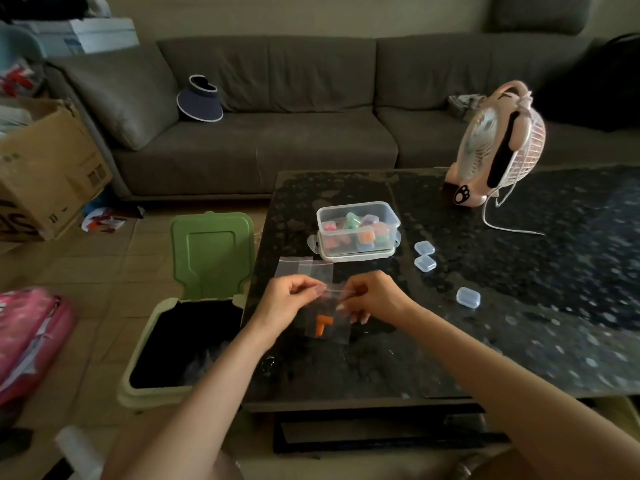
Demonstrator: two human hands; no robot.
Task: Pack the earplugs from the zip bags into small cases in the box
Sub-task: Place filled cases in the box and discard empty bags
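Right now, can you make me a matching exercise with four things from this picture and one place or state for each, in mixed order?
Things:
1 bag
2 box
3 fan
4 bin

Places or states:
A on the floor, lid up
B pinched between left hand and right hand
C clear, with coloured cases inside
D pink, at the far edge of the table

Pairs: 1-B; 2-C; 3-D; 4-A
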